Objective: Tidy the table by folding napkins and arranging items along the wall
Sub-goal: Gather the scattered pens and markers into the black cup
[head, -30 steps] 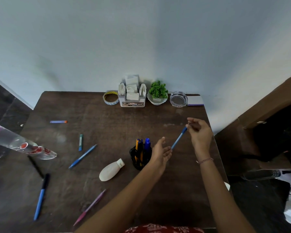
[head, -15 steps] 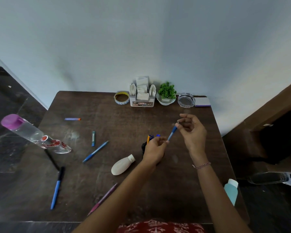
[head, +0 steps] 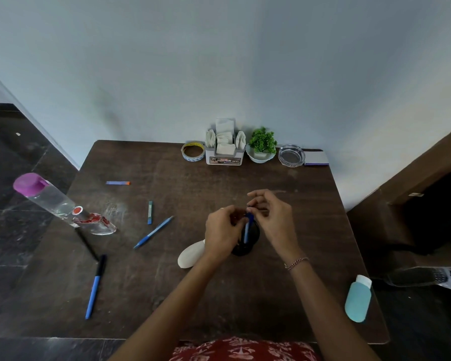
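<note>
Napkins [head: 225, 142] already standing folded in holder at wall. Right hand [head: 272, 220] grip pinching blue pen [head: 247, 229] into pen cup [head: 245, 241], left hand [head: 223, 231] steadying cup, closure unclear. Loose pens [head: 153, 232], bottles [head: 357, 300] remaining well short of wall.

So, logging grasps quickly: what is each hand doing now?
Left hand: curled around the black pen holder.
Right hand: pinching the blue pen.

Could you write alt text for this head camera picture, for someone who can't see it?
Both hands, left and right, lower a blue pen into a black pen cup on a dark wooden table. More pens and bottles lie scattered; a napkin holder and small plant line the wall.
</note>
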Motion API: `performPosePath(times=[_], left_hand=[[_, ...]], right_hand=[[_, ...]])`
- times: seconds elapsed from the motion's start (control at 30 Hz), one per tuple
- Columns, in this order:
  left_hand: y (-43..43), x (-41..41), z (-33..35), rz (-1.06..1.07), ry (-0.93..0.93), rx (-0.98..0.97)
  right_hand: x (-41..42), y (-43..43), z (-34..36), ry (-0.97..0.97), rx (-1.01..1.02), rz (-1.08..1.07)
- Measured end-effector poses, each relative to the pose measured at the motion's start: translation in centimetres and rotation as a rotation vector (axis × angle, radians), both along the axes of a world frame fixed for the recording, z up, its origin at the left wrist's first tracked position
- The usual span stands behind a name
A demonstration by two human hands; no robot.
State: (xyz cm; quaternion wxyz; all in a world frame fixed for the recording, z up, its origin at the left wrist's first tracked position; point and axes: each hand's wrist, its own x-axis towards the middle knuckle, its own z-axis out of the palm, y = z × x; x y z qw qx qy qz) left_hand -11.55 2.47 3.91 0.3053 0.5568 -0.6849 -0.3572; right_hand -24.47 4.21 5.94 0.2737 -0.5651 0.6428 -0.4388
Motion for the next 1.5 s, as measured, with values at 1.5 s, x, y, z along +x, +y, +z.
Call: performPosePath(times=[1.5], left_hand=[[1.9, 1.4, -2.6, 0.033, -0.411, -0.007]], right_hand=[[1.1, 2.7, -5.2, 0.049, 0.186, 0.064]])
